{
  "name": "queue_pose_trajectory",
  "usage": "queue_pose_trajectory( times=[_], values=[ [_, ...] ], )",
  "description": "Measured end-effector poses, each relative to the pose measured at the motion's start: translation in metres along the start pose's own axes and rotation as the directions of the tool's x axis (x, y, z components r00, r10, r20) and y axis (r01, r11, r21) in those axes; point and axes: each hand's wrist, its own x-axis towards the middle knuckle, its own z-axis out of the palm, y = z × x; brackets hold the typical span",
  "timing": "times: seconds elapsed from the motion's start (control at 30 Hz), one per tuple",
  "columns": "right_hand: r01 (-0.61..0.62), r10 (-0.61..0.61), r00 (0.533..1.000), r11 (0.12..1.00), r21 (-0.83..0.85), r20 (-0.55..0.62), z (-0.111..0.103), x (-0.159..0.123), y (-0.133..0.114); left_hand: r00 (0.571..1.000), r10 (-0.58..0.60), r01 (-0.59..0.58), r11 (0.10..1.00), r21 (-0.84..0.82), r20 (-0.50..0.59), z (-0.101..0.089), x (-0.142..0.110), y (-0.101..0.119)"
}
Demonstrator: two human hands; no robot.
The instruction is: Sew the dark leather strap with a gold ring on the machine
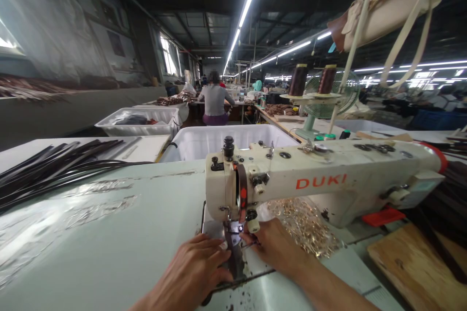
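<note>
Right grip (274, 244) at sewing machine (314, 170)

Dark strip (229, 237) beside the left fingers (214, 244), ends indistinct

We have the sewing machine (277, 170) on the right of our surface (146, 233). Our left grip (200, 262) and right grip (272, 245) sit side by side at its left end. A pile of metal bits (304, 226) lies just right of them. Long strips (69, 158) lie far to the left. A tub (204, 142) sits behind the machine, and a person (215, 102) is farther back. Two spools (298, 80) stand far on the right, before a fan (349, 95).
</note>
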Motion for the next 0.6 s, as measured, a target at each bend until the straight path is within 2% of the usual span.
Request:
queue_pose_trajectory(
  times=[0.13,0.33,0.47,0.6],
  values=[
    [-0.005,0.005,1.000,1.000,-0.015,0.006,0.003,-0.001,0.000,0.999,0.011,-0.007,0.996,-0.092,0.040,-0.002,0.006,-0.011],
    [0.001,-0.001,1.000,1.000,-0.014,-0.012,0.008,-0.001,0.002,0.999,-0.012,0.006,0.983,-0.185,-0.033,0.005,0.015,-0.037],
    [0.019,-0.019,0.999,0.999,0.029,-0.027,0.007,0.001,0.002,0.993,-0.117,0.118,0.971,-0.207,0.014,0.009,0.021,-0.049],
    [0.027,-0.025,0.999,0.998,0.057,-0.023,0.003,0.001,0.001,0.967,-0.225,0.249,0.940,-0.235,0.122,0.005,0.030,-0.057]
  ],
)
